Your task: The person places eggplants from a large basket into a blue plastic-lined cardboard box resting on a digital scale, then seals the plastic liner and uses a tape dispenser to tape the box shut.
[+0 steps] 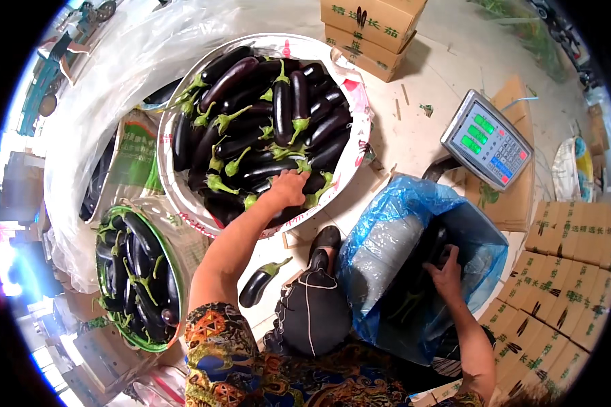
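Note:
My left hand (288, 188) rests on the glossy dark eggplants (280, 114) heaped in a large round container with a white plastic lining (359, 109). Its fingers lie by a green calyx, and whether they grip an eggplant is hard to see. My right hand (445, 272) reaches into a box lined with a blue plastic bag (374, 300). There its thumb and fingers close around the end of a dark eggplant (433, 241). Other eggplants lie in shadow at the bottom of this bag, with green stems showing.
A digital scale display (486, 140) stands beyond the blue bag. At left is a green-rimmed basket of eggplants (175, 300). One loose eggplant (257, 287) lies on the floor near my foot. Cardboard cartons (366, 25) stand at the back, and stacked cartons (555, 290) at right.

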Available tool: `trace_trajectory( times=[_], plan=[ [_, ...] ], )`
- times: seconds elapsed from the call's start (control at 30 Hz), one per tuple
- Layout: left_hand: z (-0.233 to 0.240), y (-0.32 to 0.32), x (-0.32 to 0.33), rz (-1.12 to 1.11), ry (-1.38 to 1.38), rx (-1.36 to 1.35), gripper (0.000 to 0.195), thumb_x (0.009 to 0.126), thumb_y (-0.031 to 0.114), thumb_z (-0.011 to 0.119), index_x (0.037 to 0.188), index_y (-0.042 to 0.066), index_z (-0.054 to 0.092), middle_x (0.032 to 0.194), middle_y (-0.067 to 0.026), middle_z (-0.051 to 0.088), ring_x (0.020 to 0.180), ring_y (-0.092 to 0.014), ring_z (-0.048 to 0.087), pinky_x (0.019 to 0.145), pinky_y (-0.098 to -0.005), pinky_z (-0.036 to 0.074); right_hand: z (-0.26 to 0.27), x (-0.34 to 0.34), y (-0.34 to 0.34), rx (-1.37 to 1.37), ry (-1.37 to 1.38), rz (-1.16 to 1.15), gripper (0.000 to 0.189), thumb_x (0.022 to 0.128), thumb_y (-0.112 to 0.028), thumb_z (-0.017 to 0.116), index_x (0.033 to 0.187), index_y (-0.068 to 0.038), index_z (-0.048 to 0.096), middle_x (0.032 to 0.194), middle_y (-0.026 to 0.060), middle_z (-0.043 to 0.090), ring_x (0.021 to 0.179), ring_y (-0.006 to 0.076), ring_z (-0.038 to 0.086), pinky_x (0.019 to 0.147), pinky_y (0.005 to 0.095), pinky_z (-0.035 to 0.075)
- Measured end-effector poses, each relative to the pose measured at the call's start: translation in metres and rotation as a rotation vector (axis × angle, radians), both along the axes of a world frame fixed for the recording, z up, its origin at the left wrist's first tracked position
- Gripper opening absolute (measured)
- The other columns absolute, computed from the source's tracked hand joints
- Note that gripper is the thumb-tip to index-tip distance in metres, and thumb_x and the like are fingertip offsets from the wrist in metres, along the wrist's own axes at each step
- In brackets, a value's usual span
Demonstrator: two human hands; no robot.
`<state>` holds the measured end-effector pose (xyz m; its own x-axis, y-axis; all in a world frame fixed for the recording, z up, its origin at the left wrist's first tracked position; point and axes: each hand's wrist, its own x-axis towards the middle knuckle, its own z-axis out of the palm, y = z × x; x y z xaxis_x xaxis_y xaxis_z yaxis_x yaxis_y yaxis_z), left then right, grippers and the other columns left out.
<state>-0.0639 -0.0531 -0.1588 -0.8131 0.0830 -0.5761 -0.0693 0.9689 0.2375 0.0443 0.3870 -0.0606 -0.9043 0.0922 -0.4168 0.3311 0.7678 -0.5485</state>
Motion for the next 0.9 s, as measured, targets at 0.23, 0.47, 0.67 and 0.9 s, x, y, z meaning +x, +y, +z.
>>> trace_trajectory(
  times=[0.23,0.47,0.67,0.9],
  plan=[
    [-0.027,-0.036,-0.027,-0.038,-0.159,0.173,0.076,0.066,0.035,0.070,0.134,0.007,0.052,0.122,-0.0232,0.059,0.117,-0.036,0.055,0.100,-0.0397,0.044,0.003,-0.005,-0.004,-0.057,0.030,0.022,0.065,0.075,-0.023,0.078,0.122,-0.007,0.036,0.091,0.0250,0.065,0.085,0.0435,0.064,0.077,0.0446,0.050],
    [-0.023,-0.033,-0.031,-0.075,-0.097,0.082,0.068,0.061,0.035,0.074,0.121,0.006,0.060,0.116,-0.0182,0.064,0.112,-0.033,0.059,0.094,-0.0381,0.048,0.000,-0.006,0.002,-0.038,0.029,0.010,0.067,0.073,-0.024,0.079,0.122,-0.008,0.036,0.085,0.0232,0.064,0.081,0.0425,0.064,0.074,0.0461,0.049],
    [0.014,-0.033,-0.028,-0.135,-0.033,0.085,0.070,0.059,0.041,0.076,0.116,0.002,0.061,0.108,-0.0250,0.065,0.102,-0.041,0.061,0.089,-0.0435,0.049,0.000,-0.008,0.003,0.004,-0.015,0.008,0.068,0.072,-0.024,0.081,0.122,-0.009,0.037,0.084,0.0217,0.062,0.080,0.0420,0.063,0.072,0.0455,0.049],
    [0.120,-0.080,-0.010,0.478,0.057,0.991,0.049,0.073,0.021,0.067,0.116,-0.001,0.059,0.101,-0.0040,0.064,0.096,-0.014,0.057,0.092,-0.0288,0.042,0.002,-0.005,-0.005,-0.044,0.002,-0.006,0.069,0.072,-0.024,0.081,0.122,-0.008,0.037,0.091,0.0242,0.063,0.086,0.0445,0.063,0.076,0.0472,0.049]
  ],
)
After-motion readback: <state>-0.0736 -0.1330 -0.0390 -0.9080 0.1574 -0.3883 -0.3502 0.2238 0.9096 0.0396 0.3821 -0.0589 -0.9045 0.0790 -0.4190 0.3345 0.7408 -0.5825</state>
